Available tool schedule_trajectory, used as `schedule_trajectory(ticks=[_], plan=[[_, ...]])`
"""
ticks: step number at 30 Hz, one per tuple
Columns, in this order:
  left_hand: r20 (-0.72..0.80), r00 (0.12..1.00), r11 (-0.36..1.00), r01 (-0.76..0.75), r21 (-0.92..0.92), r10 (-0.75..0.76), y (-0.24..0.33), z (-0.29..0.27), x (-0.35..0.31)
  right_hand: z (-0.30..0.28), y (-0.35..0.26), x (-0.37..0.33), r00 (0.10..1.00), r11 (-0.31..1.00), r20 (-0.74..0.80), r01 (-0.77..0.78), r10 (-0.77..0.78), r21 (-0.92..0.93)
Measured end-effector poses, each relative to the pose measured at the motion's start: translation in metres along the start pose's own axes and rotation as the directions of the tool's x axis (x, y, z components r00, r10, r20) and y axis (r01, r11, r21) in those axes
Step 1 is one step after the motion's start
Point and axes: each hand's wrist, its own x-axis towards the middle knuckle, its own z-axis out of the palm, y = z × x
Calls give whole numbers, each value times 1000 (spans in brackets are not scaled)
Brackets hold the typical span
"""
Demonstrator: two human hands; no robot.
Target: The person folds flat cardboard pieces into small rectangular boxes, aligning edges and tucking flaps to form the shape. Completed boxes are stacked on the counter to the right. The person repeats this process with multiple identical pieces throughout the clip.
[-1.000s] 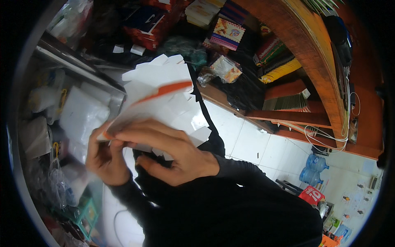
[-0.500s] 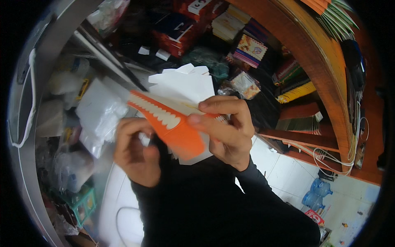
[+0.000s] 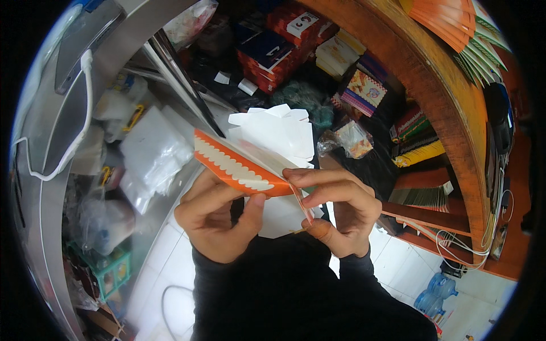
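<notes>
A thin folding carton [image 3: 242, 175], orange with a cream scalloped pattern, is held in front of me by both hands. My left hand [image 3: 219, 221] closes on its near panel, the thumb pressed on the lower edge and the fingers behind. My right hand [image 3: 347, 210] pinches the right end, where a narrow flap stands bent. The carton's upper panel is pale and tilts away from me. Just beyond it lie white flat cardboard blanks [image 3: 273, 133], partly covered by the carton. More white card [image 3: 276, 219] shows below it, between my hands.
To the left, clear plastic bags [image 3: 153, 150] lie near a metal bar [image 3: 185, 85] and a green basket [image 3: 114, 275]. Red boxes [image 3: 264, 62] are stacked at the back. Wooden shelving [image 3: 438, 96] with card stacks curves along the right; blue water bottles [image 3: 435, 292] stand on the floor.
My left hand has come onto the carton's near edge. My right hand's fingers have spread down its right end, and the orange panel has folded under. The whole view has shifted somewhat.
</notes>
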Motion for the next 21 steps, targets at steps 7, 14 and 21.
schedule_trajectory(ticks=[7, 14, 21], plan=[[-5, 998, 981, -58, 183, 60, 2, 4, 3, 2, 2, 1, 999, 996, -11, 52, -53, -74], [9, 998, 964, -68, 257, 67, 4, 2, 3, 3, -6, 4, 998, 995, -21, -60, 59, -79], [26, 985, 942, -168, 289, 168, 6, 13, 0, 10, -12, 6, 995, 967, -93, -60, 38, -249]])
